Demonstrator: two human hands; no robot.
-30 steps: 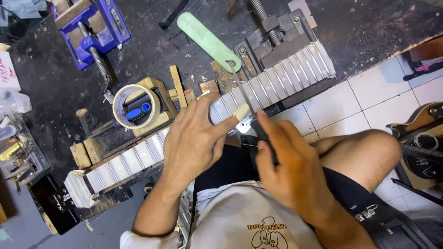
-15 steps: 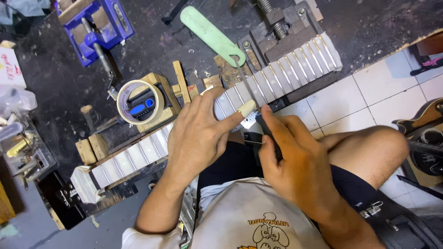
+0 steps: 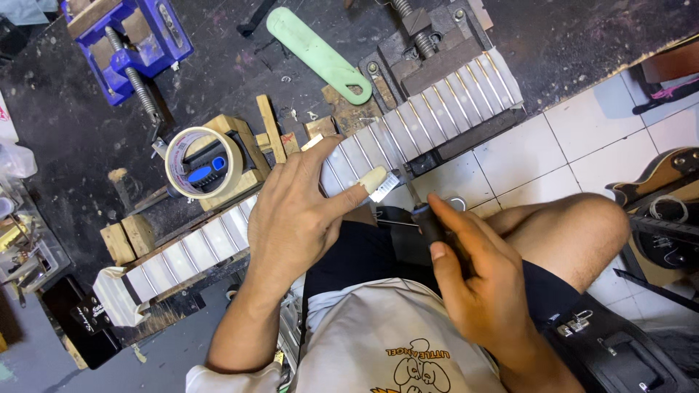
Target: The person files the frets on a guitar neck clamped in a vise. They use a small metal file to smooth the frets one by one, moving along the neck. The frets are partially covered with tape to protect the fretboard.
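Observation:
A guitar neck (image 3: 437, 109) with a taped fretboard and metal frets lies across the dark workbench edge, clamped in a grey vise (image 3: 429, 51). My left hand (image 3: 298, 218) rests flat on the fretboard's middle, thumb stretched right along its near edge. My right hand (image 3: 473, 284) grips a dark-handled tool (image 3: 429, 222), its thin metal tip pointing up toward the neck's edge beside my left thumb. The headstock end (image 3: 116, 298) sits at the lower left.
A roll of masking tape (image 3: 195, 161) sits on wooden blocks left of my left hand. A green file handle (image 3: 317, 52) and a blue vise (image 3: 131, 36) lie farther back. A guitar body (image 3: 655, 196) rests on the tiled floor at right.
My right hand has drawn back toward me and to the right, pulling the tool's tip away from the fretboard edge. My left hand stays on the neck.

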